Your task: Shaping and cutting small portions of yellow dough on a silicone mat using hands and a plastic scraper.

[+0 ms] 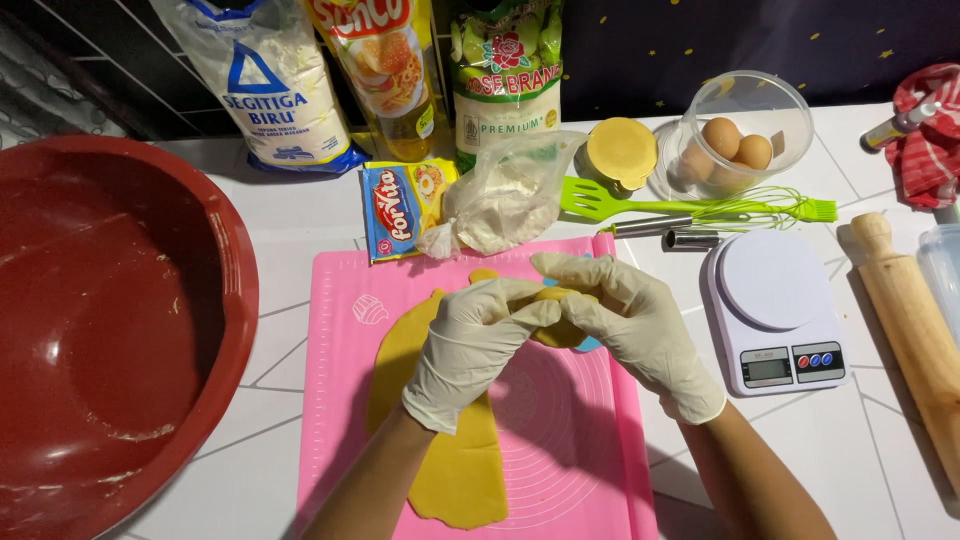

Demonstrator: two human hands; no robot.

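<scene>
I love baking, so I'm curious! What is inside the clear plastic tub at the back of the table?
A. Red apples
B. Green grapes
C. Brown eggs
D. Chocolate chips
C, because the clear tub holds a few brown eggs, sitting behind the green whisk and the white kitchen scale.

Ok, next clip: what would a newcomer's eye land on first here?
Probably the two gloved hands at centre, the left hand and right hand, pinching a small piece of yellow dough between them above the pink baking mat. A flat sheet of rolled yellow dough lies on the mat beneath the left arm. At far left, the big red bowl fills the edge of the view.
</scene>
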